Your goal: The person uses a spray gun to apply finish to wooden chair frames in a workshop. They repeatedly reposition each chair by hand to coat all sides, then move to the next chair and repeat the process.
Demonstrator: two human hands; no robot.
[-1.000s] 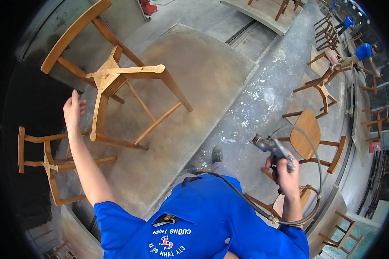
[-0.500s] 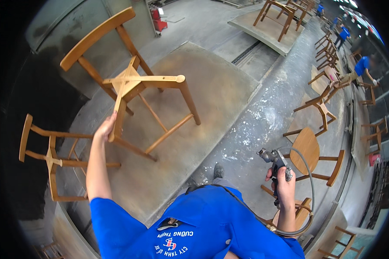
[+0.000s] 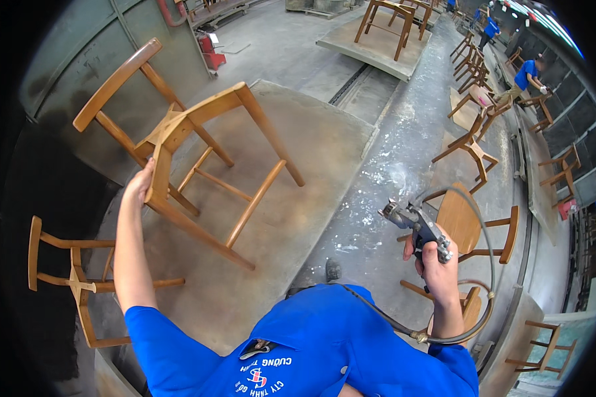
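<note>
My left hand (image 3: 139, 181) grips the near seat rail of a brown wooden chair frame (image 3: 208, 109). The chair has a curved back rail, a pale cross-shaped seat support and no seat panel; it tilts above a flat board, and I cannot tell which of its legs touch. In my right hand (image 3: 437, 261) is a spray gun (image 3: 417, 228), its nozzle pointing left toward the chair. A grey hose (image 3: 487, 245) loops from the gun down beside my right forearm. My fingers wrap round the gun's handle.
A second chair frame (image 3: 79, 286) stands at the left, close to my forearm. The broad stained board (image 3: 324, 139) lies under the held chair. On the right are a chair with a round seat (image 3: 458, 215) and a row of chairs (image 3: 473, 149). A co-worker (image 3: 526, 74) bends there.
The held chair has tilted and turned, its front end rising and its back rail dropping lower left. My right hand has moved the spray gun slightly left and up. The view has shifted too.
</note>
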